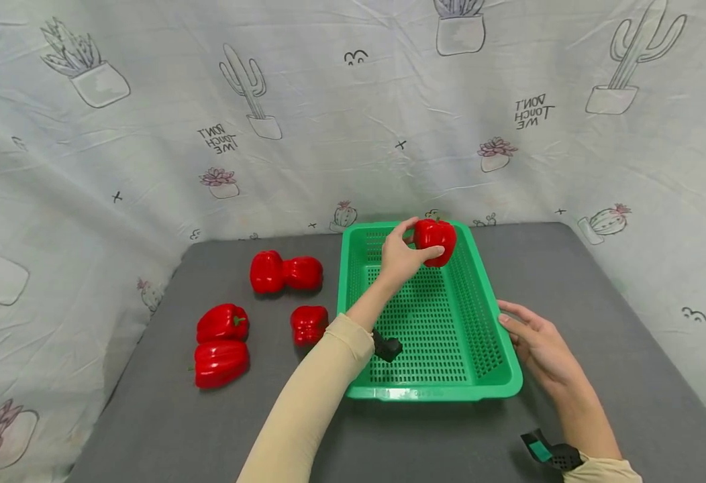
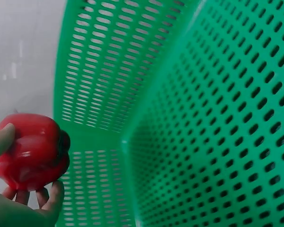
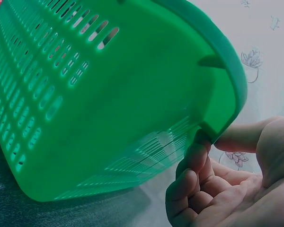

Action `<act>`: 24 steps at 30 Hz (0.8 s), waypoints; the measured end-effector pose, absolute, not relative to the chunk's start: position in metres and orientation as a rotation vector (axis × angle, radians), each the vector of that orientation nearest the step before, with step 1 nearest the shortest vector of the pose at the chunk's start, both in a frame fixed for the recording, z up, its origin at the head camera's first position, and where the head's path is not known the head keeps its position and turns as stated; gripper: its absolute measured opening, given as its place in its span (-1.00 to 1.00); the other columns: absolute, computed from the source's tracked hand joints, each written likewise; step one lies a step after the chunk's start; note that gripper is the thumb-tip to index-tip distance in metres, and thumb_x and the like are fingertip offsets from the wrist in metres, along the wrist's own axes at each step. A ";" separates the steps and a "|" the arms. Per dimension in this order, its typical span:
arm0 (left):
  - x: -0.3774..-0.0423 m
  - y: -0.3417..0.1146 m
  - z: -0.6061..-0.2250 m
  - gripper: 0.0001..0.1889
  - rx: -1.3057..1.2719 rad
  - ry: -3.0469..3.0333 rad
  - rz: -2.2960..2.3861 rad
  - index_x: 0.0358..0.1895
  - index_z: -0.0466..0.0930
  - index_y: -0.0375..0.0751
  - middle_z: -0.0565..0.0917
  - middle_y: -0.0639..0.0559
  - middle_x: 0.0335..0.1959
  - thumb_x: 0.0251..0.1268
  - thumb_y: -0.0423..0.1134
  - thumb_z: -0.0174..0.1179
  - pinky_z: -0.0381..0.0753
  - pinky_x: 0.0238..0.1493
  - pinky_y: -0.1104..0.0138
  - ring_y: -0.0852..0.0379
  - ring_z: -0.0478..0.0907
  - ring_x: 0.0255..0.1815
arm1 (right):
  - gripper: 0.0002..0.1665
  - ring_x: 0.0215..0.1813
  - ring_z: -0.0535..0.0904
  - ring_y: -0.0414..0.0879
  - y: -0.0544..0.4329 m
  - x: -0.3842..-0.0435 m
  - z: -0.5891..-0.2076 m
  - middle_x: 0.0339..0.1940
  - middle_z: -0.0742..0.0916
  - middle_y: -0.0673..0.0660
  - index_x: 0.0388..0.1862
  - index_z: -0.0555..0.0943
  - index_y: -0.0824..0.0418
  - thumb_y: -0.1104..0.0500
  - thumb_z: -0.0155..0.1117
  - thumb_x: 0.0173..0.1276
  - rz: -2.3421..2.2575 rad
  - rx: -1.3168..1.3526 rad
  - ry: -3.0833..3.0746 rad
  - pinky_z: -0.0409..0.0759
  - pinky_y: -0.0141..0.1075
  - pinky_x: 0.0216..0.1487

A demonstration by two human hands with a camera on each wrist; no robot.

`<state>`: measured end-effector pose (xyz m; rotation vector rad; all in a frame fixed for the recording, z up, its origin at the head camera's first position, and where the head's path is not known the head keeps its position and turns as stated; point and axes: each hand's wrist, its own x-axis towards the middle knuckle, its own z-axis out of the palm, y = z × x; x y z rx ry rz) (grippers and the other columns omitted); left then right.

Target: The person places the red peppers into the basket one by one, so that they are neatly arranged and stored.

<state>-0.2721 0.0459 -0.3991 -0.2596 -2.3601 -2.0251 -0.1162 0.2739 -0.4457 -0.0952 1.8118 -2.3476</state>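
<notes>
A red bell pepper (image 1: 435, 241) is held up over the far end of a green plastic basket (image 1: 428, 393). My left hand (image 1: 402, 255) grips it, with the thumb on the near side and fingers around the back. In the left wrist view the pepper (image 2: 31, 151) sits between thumb and fingertips, beside the basket's perforated wall (image 2: 102, 61). My right hand (image 1: 540, 345) holds the basket's right rim. The right wrist view shows its thumb and curled fingers (image 3: 194, 158) pinching the rim from outside. No pepper lies on the visible basket floor.
Left of the basket, several red bell peppers lie on the grey table (image 1: 147, 416): a pair at the back (image 1: 285, 272), a pair farther left (image 1: 221, 345), and a single pepper (image 1: 309, 325) near the left sleeve. A cactus-print cloth (image 1: 329, 121) hangs behind the table.
</notes>
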 end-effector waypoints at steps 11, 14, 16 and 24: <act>-0.281 0.055 -0.425 -0.27 -0.142 -2.394 -2.035 0.36 0.42 -0.08 0.47 0.13 0.18 0.06 -0.30 0.50 0.66 -0.21 0.27 0.09 0.43 0.10 | -0.57 -0.09 0.68 -0.09 0.273 -0.118 -0.448 -0.05 0.73 0.13 0.35 0.38 0.26 0.23 0.06 0.56 -2.357 -0.082 1.792 0.67 -0.25 -0.15; -0.281 0.056 -0.428 -0.27 -0.143 -2.421 -2.006 0.35 0.43 -0.06 0.48 0.10 0.17 0.04 -0.31 0.50 0.65 -0.22 0.27 0.09 0.43 0.10 | -0.60 -0.10 0.69 -0.09 0.272 -0.118 -0.448 -0.06 0.74 0.13 0.33 0.40 0.25 0.24 0.05 0.57 -2.364 -0.103 1.785 0.67 -0.25 -0.16; -0.280 0.056 -0.429 -0.26 -0.148 -2.437 -1.989 0.35 0.44 -0.04 0.48 0.09 0.18 0.03 -0.33 0.51 0.65 -0.22 0.26 0.09 0.43 0.12 | -0.61 -0.09 0.68 -0.09 0.271 -0.118 -0.448 -0.06 0.73 0.12 0.32 0.42 0.24 0.25 0.04 0.57 -2.370 -0.109 1.778 0.66 -0.26 -0.15; -0.282 0.055 -0.437 -0.26 -0.151 -2.436 -2.000 0.33 0.47 -0.04 0.45 0.07 0.22 -0.01 -0.39 0.52 0.65 -0.20 0.30 0.05 0.43 0.17 | -0.63 -0.08 0.68 -0.10 0.272 -0.117 -0.450 -0.06 0.73 0.10 0.30 0.44 0.28 0.27 0.04 0.57 -2.383 -0.112 1.781 0.66 -0.26 -0.13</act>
